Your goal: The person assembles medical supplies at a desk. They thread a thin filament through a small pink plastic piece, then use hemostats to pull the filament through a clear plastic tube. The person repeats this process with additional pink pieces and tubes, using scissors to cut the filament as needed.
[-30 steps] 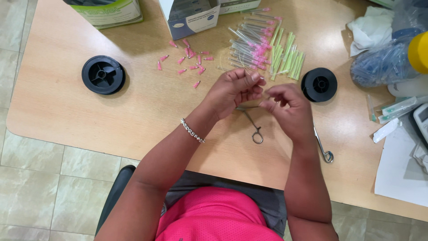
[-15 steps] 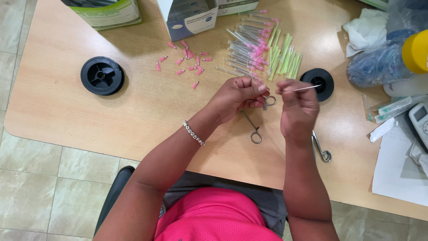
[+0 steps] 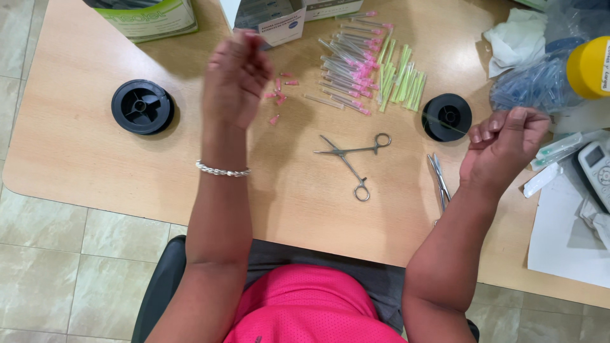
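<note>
Both hands have swung apart from their earlier huddle: the left hand (image 3: 236, 76) lifts far-left, fingers pinched, the right hand (image 3: 505, 143) fisted near the right spool (image 3: 447, 117), apparently drawing fine thread taut. Forceps (image 3: 353, 159) lie untouched on the surface (image 3: 95, 165).

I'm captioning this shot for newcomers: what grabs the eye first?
Two raised hands spread wide apart above the wooden table: the left hand on one side, the right hand closed on the other. Between them lie open steel forceps, with a heap of pink-capped needles beyond.
</note>
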